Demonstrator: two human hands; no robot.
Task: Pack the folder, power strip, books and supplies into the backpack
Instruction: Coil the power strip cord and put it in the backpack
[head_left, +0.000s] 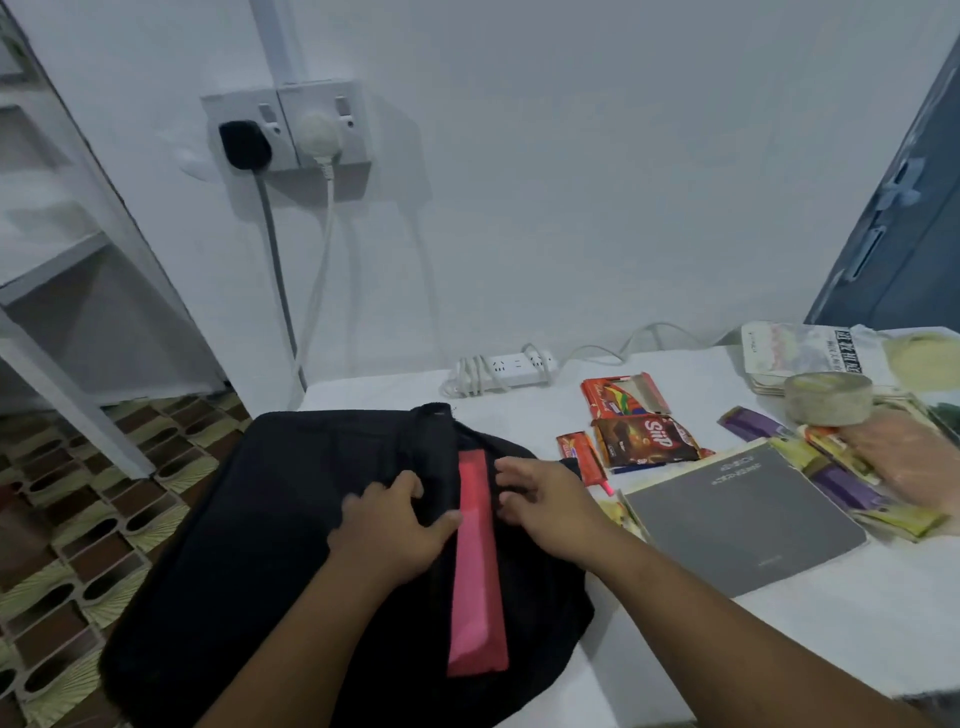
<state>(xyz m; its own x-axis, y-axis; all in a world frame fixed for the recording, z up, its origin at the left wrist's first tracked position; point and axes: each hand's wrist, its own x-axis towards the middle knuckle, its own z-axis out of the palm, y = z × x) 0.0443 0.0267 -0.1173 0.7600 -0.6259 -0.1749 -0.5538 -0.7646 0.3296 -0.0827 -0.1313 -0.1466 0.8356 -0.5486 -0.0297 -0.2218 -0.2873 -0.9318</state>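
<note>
Gripping backpack (270, 519) opening edges, both hands (395, 525) beside red folder (475, 566).

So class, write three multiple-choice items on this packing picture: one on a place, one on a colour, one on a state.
1. Where does the power strip lie?
A. inside the backpack
B. on the table by the wall
C. on the floor

2. What colour is the folder showing in the backpack?
A. pink
B. green
C. white

3. What is the left hand doing?
A. lying flat on the table
B. lifting the grey book
C. gripping the backpack's fabric

Answers: 1 B, the strip sits at the table's far edge; 2 A, a pink strip shows in the opening; 3 C, its fingers curl on black cloth beside the folder.
</note>
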